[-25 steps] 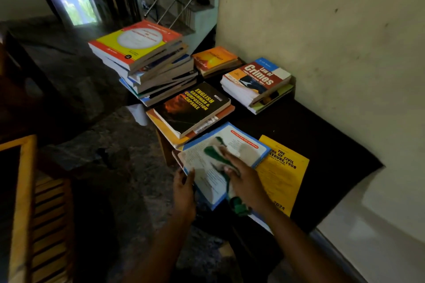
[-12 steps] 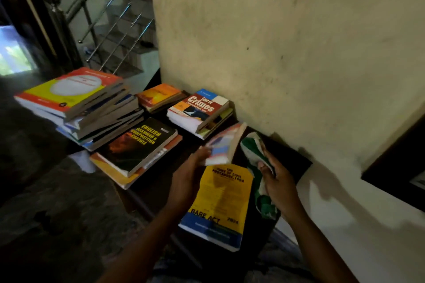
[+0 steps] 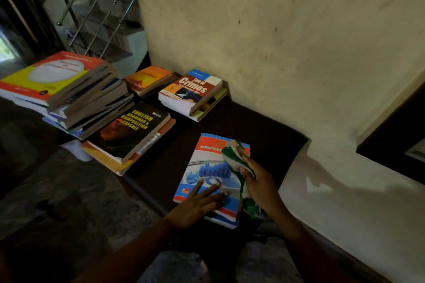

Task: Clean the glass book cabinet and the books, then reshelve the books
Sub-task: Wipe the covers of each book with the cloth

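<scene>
Bk (image 3: 207,167) flipped since 0.5 s ago: now flat on table (image 3: 264,126), cover up. L hand (image 3: 195,207) pressed flat on it. R hand (image 3: 259,184) grips cloth (image 3: 232,156) at bk's right edge. Likely wipe next.

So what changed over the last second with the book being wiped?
The book was flipped: back up a second ago, on edge in the left grip half a second ago, now flat, front up, that grip pressing on it. The right grip kept holding the cloth. The other stacks stayed put.
</scene>
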